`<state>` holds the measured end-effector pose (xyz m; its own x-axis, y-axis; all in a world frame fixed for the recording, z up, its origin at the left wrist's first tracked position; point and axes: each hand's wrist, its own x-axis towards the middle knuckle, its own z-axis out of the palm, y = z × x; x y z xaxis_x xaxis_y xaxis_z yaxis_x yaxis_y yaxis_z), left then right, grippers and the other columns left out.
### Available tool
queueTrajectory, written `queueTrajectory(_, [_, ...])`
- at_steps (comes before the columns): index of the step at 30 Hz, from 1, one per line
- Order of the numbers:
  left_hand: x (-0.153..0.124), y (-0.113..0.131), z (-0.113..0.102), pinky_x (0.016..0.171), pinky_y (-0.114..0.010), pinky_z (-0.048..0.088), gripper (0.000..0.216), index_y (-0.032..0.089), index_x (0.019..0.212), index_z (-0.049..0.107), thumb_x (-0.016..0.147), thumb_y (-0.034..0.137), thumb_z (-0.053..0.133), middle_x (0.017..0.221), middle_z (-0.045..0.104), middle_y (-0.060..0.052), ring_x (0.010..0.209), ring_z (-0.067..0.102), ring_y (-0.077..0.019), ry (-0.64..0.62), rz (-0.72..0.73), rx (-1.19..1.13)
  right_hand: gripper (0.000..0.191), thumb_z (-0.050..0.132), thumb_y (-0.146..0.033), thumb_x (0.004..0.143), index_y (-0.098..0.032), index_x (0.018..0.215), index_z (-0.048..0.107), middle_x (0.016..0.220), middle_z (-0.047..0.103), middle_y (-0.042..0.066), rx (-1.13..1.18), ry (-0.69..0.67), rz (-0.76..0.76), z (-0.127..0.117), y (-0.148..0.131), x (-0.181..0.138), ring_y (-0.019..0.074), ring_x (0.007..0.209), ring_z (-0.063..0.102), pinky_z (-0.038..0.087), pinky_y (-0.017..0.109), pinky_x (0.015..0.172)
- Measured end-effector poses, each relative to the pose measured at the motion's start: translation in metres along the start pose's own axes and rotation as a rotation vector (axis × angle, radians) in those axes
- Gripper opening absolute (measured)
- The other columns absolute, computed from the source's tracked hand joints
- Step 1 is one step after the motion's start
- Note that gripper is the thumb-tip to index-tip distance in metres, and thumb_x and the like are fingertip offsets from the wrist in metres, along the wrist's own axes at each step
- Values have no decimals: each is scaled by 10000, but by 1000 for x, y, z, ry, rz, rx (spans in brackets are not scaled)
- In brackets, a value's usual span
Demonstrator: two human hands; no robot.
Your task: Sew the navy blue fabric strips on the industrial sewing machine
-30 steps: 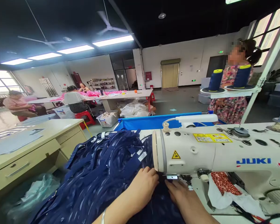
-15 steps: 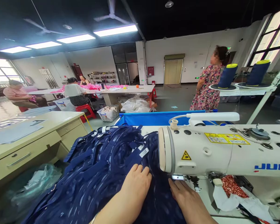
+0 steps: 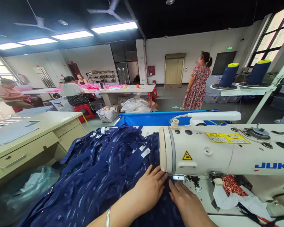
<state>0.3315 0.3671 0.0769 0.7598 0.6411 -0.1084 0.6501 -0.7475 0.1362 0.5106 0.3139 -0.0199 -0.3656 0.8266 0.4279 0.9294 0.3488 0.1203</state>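
Note:
A large heap of navy blue garments (image 3: 92, 176) with straps and small white labels fills the space left of the white sewing machine (image 3: 215, 154). My left hand (image 3: 151, 186) lies on the navy fabric beside the machine's head, its fingers stretched out and slightly apart. Just below the needle area, my right hand (image 3: 186, 197) rests with extended fingers at the fabric's right edge. A silver bangle (image 3: 108, 216) circles my left wrist. The fabric under the machine's head is mostly hidden.
A cream desk (image 3: 35, 135) stands at left. Navy thread cones (image 3: 229, 76) sit on a stand at right. White cloth (image 3: 229, 198) and dark-handled scissors (image 3: 253, 214) lie on the machine bed. Beyond a blue cloth bin (image 3: 153, 119) several people are around a long table (image 3: 125, 90).
My left hand has moved right toward the machine's head, its fingers now more spread. My right hand has stayed near the needle area. The standing person appears further left.

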Motion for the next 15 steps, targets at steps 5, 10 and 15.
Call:
queueTrajectory(5, [1, -2, -13, 1171, -524, 316, 381, 174, 1356, 560, 988, 199, 462, 1345, 597, -123, 1327, 491, -278, 1, 61, -22, 405, 618, -29, 786, -76, 1182, 691, 983, 733, 116, 24, -47, 11, -12, -5, 6, 269, 882, 716, 628, 274, 694])
queueTrajectory(10, [-1, -4, -19, 1137, -457, 390, 348, 181, 1252, 605, 931, 116, 488, 1334, 582, -118, 1316, 497, -258, 61, 104, -80, 398, 594, -42, 840, -93, 1227, 668, 1053, 722, 126, 56, -177, 52, -25, -9, 12, 262, 944, 703, 617, 280, 754])
queueTrajectory(15, [-3, -3, -20, 1146, -444, 381, 424, 214, 1328, 555, 923, 113, 481, 1372, 551, -99, 1319, 494, -238, 90, 116, -115, 316, 556, -115, 915, -208, 1188, 683, 1022, 726, 67, 178, -49, 127, -25, 10, 7, 206, 862, 706, 593, 254, 699])
